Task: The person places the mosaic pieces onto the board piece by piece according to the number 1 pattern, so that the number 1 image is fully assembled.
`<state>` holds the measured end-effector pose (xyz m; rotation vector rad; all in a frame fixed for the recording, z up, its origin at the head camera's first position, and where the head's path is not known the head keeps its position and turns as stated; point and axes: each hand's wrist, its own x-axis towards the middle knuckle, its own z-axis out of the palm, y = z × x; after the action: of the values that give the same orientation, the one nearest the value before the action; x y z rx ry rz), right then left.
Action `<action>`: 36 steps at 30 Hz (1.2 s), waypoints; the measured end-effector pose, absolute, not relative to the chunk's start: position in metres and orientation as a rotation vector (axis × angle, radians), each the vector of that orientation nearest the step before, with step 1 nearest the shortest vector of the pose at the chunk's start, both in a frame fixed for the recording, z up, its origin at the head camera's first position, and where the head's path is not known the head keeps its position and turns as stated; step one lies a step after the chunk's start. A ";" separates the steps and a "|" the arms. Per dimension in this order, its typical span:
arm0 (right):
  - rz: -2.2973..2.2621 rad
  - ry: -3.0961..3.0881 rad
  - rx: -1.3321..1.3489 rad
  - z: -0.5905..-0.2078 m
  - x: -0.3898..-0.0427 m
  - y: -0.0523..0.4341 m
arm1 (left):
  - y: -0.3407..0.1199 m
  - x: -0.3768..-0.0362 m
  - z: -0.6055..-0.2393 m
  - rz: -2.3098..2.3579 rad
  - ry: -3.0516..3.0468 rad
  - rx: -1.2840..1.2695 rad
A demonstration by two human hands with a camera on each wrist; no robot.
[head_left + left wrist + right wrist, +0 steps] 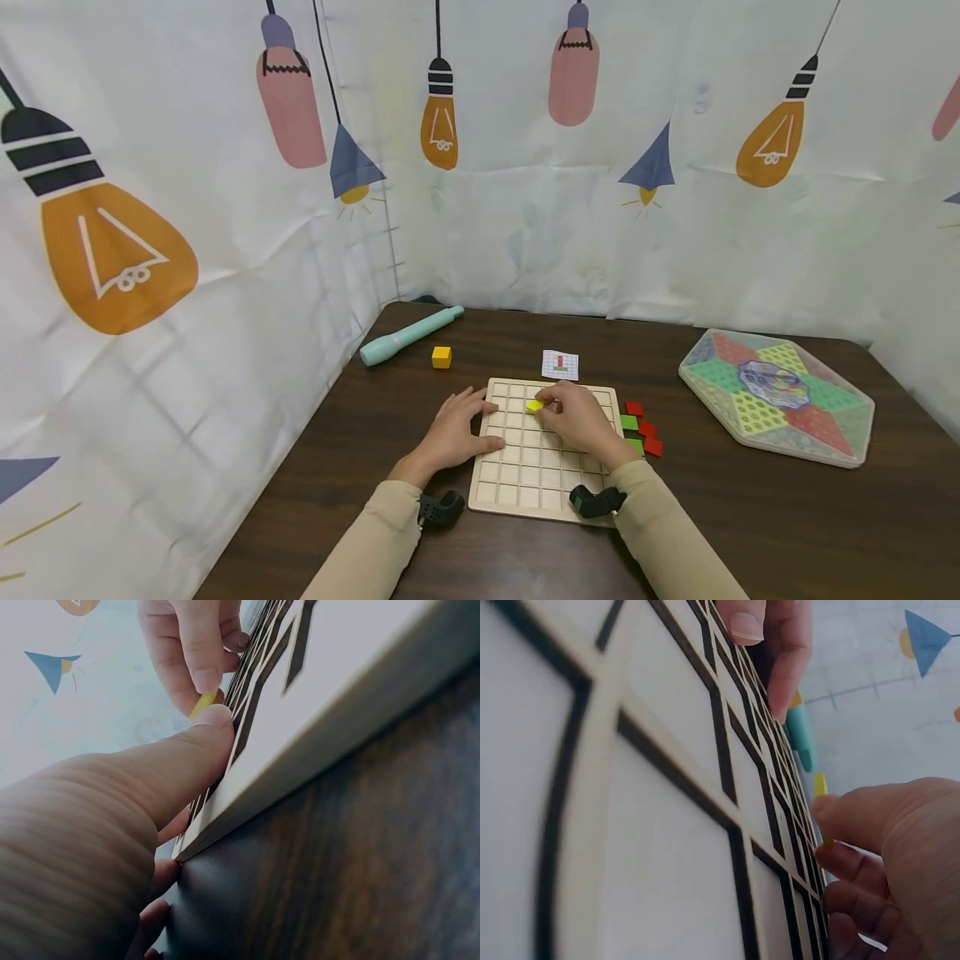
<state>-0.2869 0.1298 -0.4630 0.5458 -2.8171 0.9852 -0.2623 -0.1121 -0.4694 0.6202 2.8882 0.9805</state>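
A pale wooden grid board (pixel 510 475) lies on the dark table, its surface divided into square recesses. My right hand (pixel 580 417) pinches a yellow square tile (pixel 534 406) between thumb and fingers, close over the upper part of the grid. In the right wrist view the yellow tile (pixel 820 784) stands on edge in that pinch. My left hand (pixel 452 429) rests at the board's left edge, fingers spread and thumb lying on the grid. The left wrist view shows the left thumb (pixel 187 754) over the rim, with the yellow tile (pixel 202 703) beyond it.
Several red tiles (pixel 653 447) and green tiles (pixel 628 422) lie along the board's right side. Behind the board is a small printed pattern card (pixel 560 365). A yellow cube (pixel 442 357) and a mint-green tube (pixel 412 333) sit back left; a hexagonal game box (pixel 780 396) lies right.
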 end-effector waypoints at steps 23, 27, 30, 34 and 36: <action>0.942 -2.780 0.554 -0.471 -0.289 0.126 | -0.112 -0.261 -0.473 0.981 2.900 0.609; 0.939 -2.798 0.553 -0.471 -0.289 0.125 | -0.112 -0.261 -0.472 0.988 2.899 0.613; 0.924 -2.825 0.566 -0.471 -0.289 0.125 | -0.111 -0.261 -0.471 0.986 2.902 0.616; 0.919 -2.834 0.559 -0.471 -0.290 0.125 | -0.111 -0.262 -0.470 0.976 2.905 0.612; 0.933 -2.831 0.558 -0.470 -0.289 0.126 | -0.111 -0.262 -0.470 0.979 2.903 0.617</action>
<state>-0.2894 0.1260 -0.4699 0.5583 -2.8310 0.9326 -0.2620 -0.1109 -0.4704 0.6168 2.9029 0.9792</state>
